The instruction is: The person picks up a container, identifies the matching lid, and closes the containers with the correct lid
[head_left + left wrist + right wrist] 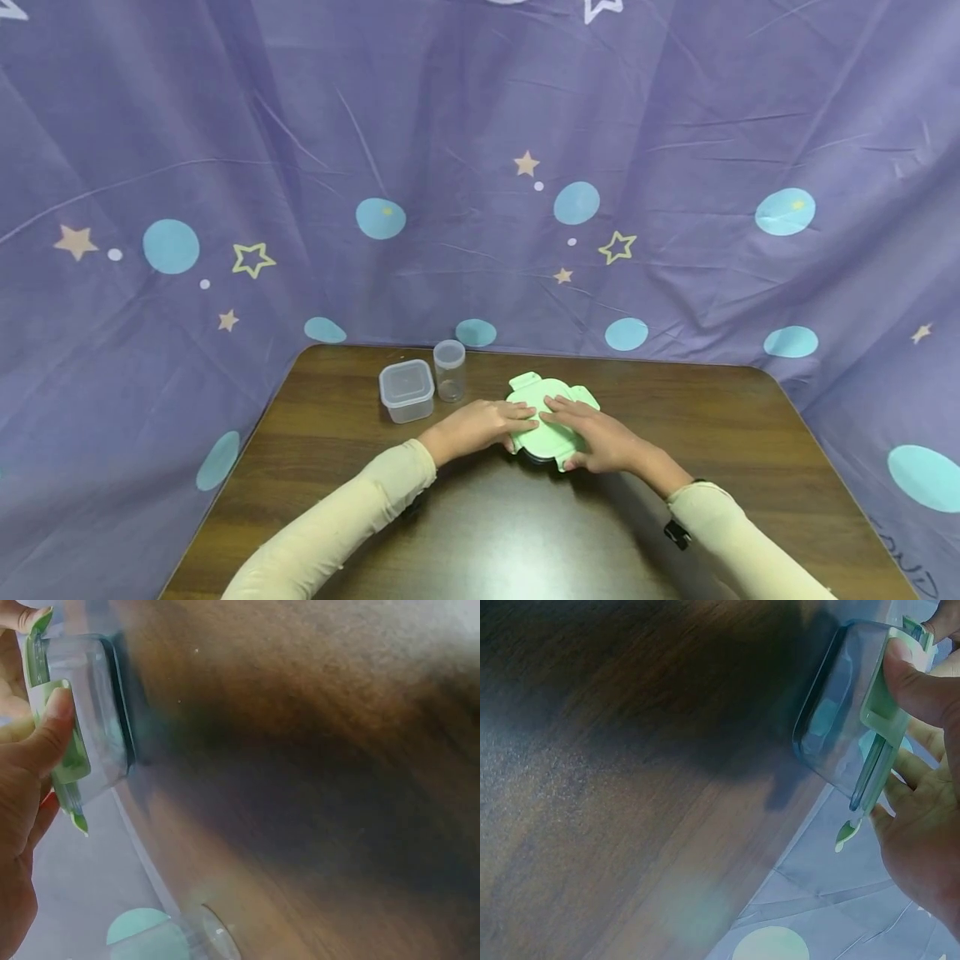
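A clear food container [101, 712] with a light green clip lid [549, 392] sits on the wooden table. My left hand [480, 423] grips it from the left, fingers over the lid and thumb [54, 727] on a side flap. From the right, my right hand [609, 435] holds it likewise, with its thumb [906, 671] pressed on another green flap [883, 705]. Those two flaps lie down along the container's side. At the far side, a left flap [524, 381] and a right flap [586, 397] stick outward.
Left of the hands stand a square translucent tub [407, 390] with a lid and a clear round jar [450, 371]. A purple patterned curtain [480, 167] hangs behind the wooden table [675, 400].
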{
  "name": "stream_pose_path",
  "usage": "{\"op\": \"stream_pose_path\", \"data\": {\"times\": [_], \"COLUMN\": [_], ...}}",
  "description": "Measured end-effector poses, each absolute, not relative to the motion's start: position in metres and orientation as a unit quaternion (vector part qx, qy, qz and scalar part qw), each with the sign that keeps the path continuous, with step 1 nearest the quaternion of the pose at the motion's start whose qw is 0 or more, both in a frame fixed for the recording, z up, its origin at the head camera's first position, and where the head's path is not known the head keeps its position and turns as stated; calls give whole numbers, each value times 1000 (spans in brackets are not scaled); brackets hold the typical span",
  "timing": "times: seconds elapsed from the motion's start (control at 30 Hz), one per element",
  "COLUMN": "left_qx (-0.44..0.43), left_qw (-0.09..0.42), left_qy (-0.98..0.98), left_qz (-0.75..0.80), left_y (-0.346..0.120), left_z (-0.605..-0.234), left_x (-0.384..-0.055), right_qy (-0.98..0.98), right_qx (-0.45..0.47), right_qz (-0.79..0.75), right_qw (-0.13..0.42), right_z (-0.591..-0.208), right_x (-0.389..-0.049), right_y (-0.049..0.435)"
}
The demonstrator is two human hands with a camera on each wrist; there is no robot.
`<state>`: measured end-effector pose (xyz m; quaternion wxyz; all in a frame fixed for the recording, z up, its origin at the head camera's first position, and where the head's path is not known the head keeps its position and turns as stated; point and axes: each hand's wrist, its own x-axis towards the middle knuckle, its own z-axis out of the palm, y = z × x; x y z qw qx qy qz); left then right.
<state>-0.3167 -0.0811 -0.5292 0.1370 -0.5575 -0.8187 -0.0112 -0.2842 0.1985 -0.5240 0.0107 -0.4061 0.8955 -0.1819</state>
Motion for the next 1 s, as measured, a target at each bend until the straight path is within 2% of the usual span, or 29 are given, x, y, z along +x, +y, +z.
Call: {"op": "stream_pose_path", "data": {"times": [0.33,0.73,1.0], "left_qx": [-545,-536,-527], "left_qw": [124,140,161], "left_qy": [-829,-832,-833], "left_qz": [5,-39,-51], "left_y": [-79,-81,-80], "left_z": [-528,-547,-547], "left_x": [-310,-306,-306], "right_qy": [891,888,886], "right_qx": [-415,-419,-420], "right_qz": [-181,-193,-195], "right_qw": [-4,0,-10], "right_z": [-525,-530,-531], "right_x": [-285,-285,-286], "right_y": [200,200,200]}}
